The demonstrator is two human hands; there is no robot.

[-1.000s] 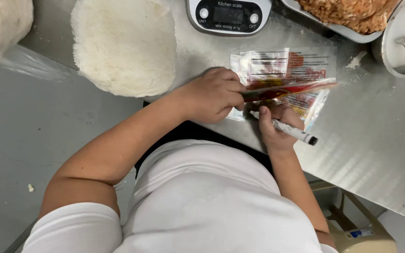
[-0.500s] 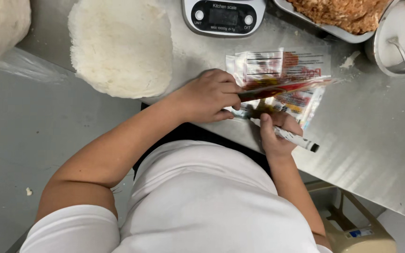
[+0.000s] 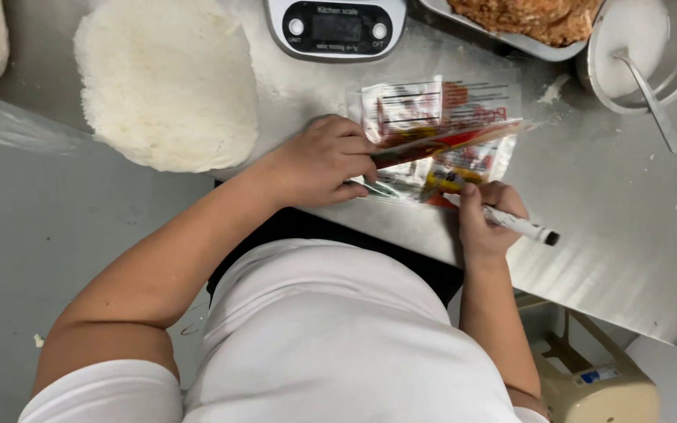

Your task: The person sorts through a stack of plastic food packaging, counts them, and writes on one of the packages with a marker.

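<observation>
A clear plastic packet (image 3: 448, 129) with red, yellow and white printing lies on the steel counter (image 3: 628, 251) in front of me. My left hand (image 3: 319, 160) pinches the packet's near left edge and lifts one flap. My right hand (image 3: 486, 219) rests at the packet's near right corner. It grips a white marker pen (image 3: 520, 226) with a black end that points to the right.
A mound of white dough (image 3: 168, 82) lies at the counter's left. A black and white kitchen scale (image 3: 337, 27) stands at the back. A tray of brown crumbly food (image 3: 534, 23) and a metal bowl (image 3: 652, 47) with a spoon sit at the back right. A beige container (image 3: 597, 384) stands below the counter.
The hands have barely shifted on the packet; the view has tilted slightly, so the counter things sit a little higher in the picture.
</observation>
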